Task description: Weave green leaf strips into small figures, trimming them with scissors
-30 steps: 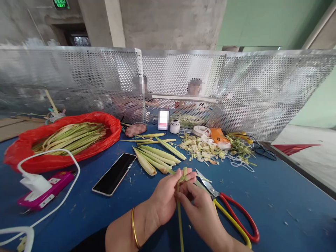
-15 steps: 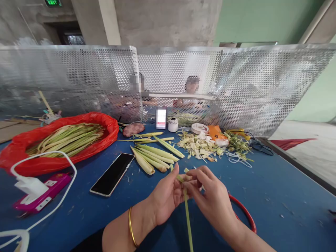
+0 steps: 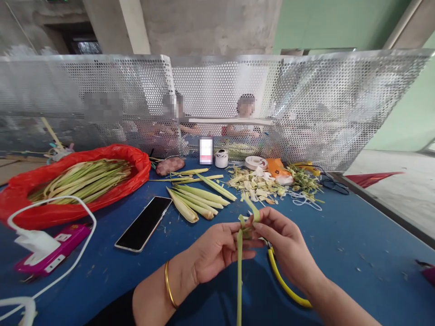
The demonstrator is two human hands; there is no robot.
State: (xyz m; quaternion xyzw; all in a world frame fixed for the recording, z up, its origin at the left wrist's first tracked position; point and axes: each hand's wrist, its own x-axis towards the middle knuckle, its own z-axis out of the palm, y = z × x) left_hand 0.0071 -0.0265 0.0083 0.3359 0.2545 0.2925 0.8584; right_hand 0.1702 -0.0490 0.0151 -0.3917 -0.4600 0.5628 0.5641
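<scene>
Between my hands is a narrow pale-green leaf strip (image 3: 239,276), whose long end hangs down toward the table's near edge. My left hand (image 3: 214,251), with a gold bangle at the wrist, pinches the strip between thumb and forefinger while its other fingers extend behind. The thumb and fingers of my right hand (image 3: 283,235) are closed on a folded part of the leaf, whose short end sticks up. Partly behind my right hand lies a tool with a curved yellow handle (image 3: 285,283); its head is mostly hidden. Beyond my hands lie several pale leaf sheaths (image 3: 200,199).
A red plastic bag (image 3: 136,185) of leaf strips is at left. Near it are a phone (image 3: 144,224) and a magenta power strip (image 3: 56,253) with a white cable. Leaf scraps (image 3: 256,185), a tape roll (image 3: 256,162) and cords sit below a perforated metal screen (image 3: 217,86); people sit behind it.
My right hand has shifted right, drawing a leaf end up and out to the side. The yellow tool handle now shows where a red one was visible further right. The view has turned slightly.
</scene>
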